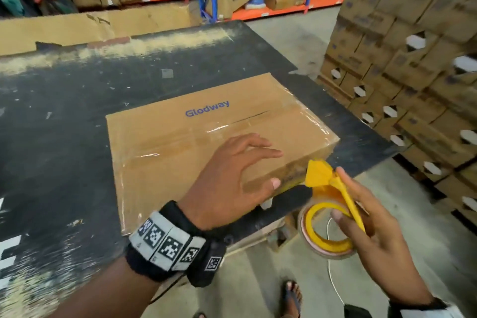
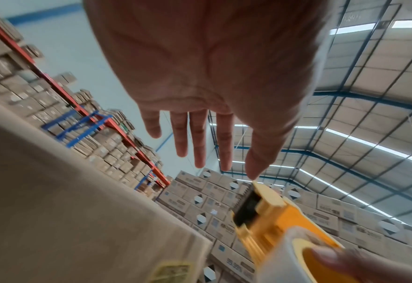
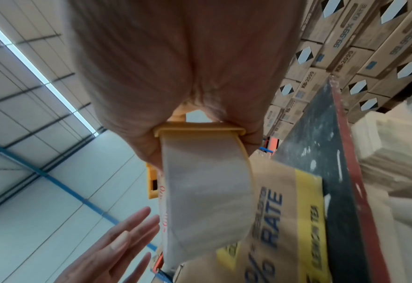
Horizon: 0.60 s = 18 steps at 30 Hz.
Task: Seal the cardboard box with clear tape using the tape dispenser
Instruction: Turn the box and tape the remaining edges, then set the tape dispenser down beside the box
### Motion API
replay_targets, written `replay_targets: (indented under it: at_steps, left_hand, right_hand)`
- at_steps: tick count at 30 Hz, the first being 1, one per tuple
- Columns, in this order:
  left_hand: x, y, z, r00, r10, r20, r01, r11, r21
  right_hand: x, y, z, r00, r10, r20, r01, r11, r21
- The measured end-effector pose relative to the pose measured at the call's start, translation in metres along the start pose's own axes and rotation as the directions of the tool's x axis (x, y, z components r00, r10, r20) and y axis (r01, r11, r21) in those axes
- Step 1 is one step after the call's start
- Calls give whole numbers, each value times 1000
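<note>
Hands at near right corner of box – left flat and spread, right gripping tape dispenser.

Left hand (image 1: pixel 232 175) hovers fingers apart over the cardboard box (image 1: pixel 201 142), holding nothing; whether the palm touches the top I cannot tell. Right hand (image 1: pixel 371 235) is clamped round the yellow tape dispenser (image 1: pixel 327 196), roll of clear tape (image 3: pixel 204 191) hanging below, cutter end just beside the box's near right corner. Box lies flat on the dark desk (image 1: pixel 77 111), glossy strips already along its top seam and right edge. Advice – press the left palm down to steady the box, set the cutter end on the cardboard edge, pull straight and taut.
</note>
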<state>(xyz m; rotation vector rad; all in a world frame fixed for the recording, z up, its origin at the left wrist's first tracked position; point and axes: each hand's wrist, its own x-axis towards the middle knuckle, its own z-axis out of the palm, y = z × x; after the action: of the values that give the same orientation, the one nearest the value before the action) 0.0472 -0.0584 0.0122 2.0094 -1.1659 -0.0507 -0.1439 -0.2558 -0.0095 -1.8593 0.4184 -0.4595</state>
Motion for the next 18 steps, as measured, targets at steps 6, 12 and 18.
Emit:
replay_targets:
  at_steps: [6,12,18]
  left_hand:
    - [77,27,76,994,25,110,-33,997,77]
    - [124,28,132,989,-123,82,96,955,282]
    - [129,26,150,976,-212,43,174,888,425]
  right_hand:
    - [72,31,-79,991,-57,-124,49,996,-68]
    - [177,98,-139,997,-81,15,81,928,-365]
    - [257,166,-129,976,42,216,80,846,-527]
